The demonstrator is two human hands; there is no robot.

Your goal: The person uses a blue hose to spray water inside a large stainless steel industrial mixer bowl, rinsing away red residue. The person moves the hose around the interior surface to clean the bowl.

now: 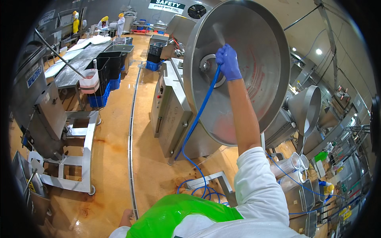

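Note:
In a purple glove, my right hand (229, 61) is closed around the end of a blue hose (200, 114), held up in front of a large round stainless-steel hopper (271, 68). A whitish water spray (218, 33) leaves the hose end towards the hopper's inner wall. Red residue marks that wall to the right of my hand and lower down. The hose hangs down to loose coils on the floor. My left hand is out of view; only part of that bare arm shows at the bottom edge, beside my green apron (181, 208), above the tan floor.
A steel machine cabinet (172, 119) stands below the hopper. At left are a wheeled steel frame (87, 151), a long steel table (67, 78), stacked black and blue crates (102, 96), and a white bucket (89, 84). A floor drain (130, 142) runs lengthwise. Several people work farther off.

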